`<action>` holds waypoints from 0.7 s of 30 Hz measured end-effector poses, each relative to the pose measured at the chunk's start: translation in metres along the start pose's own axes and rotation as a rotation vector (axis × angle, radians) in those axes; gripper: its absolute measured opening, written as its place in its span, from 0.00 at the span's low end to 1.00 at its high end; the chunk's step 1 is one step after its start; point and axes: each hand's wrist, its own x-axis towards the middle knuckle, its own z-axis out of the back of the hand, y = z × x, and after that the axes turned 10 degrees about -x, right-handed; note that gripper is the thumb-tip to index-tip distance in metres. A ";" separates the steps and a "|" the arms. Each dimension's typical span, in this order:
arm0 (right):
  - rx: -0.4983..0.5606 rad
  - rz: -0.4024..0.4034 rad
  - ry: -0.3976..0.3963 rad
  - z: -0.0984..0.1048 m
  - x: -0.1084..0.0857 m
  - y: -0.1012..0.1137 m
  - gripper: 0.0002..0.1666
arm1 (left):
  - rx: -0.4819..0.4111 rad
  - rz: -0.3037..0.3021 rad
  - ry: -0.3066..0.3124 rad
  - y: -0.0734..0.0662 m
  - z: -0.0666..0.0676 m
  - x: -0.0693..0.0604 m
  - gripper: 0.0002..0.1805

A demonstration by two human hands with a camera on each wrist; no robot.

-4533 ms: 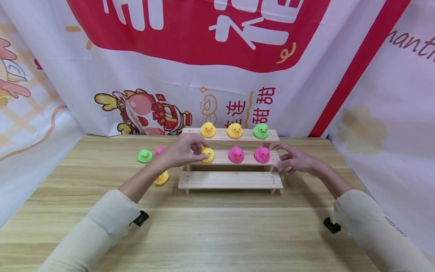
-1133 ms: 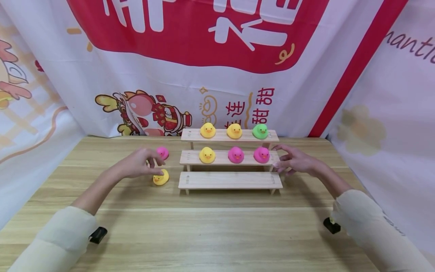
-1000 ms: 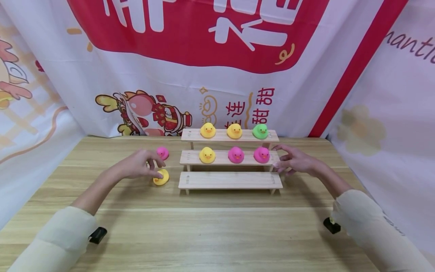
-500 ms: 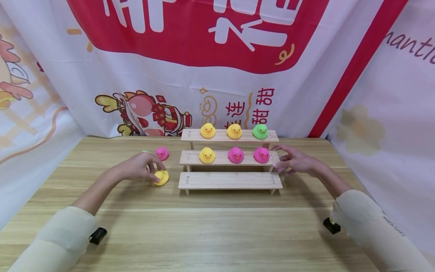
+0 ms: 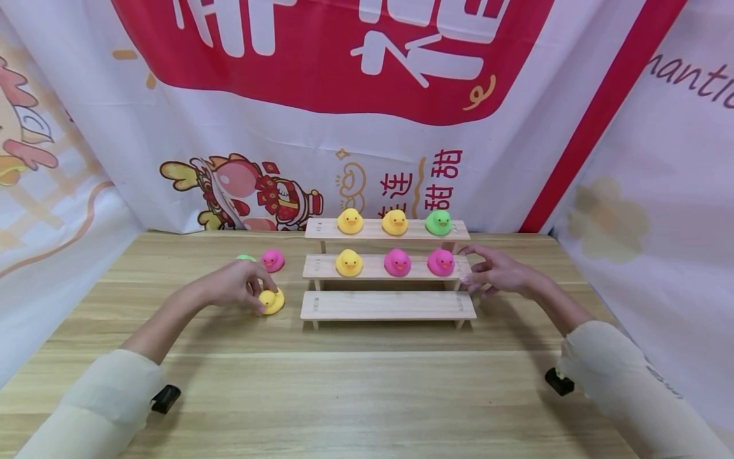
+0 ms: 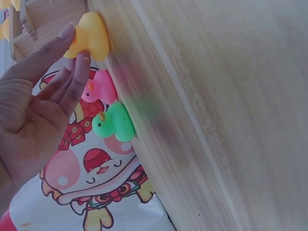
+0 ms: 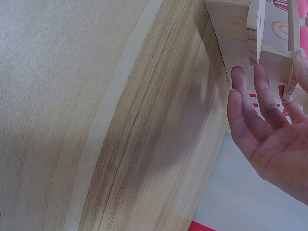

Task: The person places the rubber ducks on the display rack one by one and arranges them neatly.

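At the left of the wooden rack, my left hand pinches a yellow duck on the table; the left wrist view shows thumb and fingertips on the yellow duck. Just behind are a pink duck and a green duck, the green one mostly hidden by the hand. My right hand holds the right end of the middle shelf between thumb and index finger, its other fingers loosely bent. That shelf bears a yellow duck and two pink ducks; the lowest shelf is bare.
On the top shelf stand two yellow ducks and a green duck. A printed cloth hangs behind the wooden table. Each forearm has a small black object beside its sleeve.
My left hand has let go of the yellow duck on the middle shelf, moved left and closed its fingertips on the table's yellow duck, which has turned slightly. The right hand stays in place.
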 end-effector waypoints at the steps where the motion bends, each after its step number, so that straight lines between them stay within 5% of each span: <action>1: 0.000 0.000 0.000 0.000 0.000 0.000 0.37 | 0.003 -0.003 -0.003 0.000 0.000 0.000 0.16; 21: 0.005 -0.001 0.006 0.001 0.002 -0.002 0.36 | -0.018 -0.127 -0.189 -0.012 -0.004 -0.003 0.16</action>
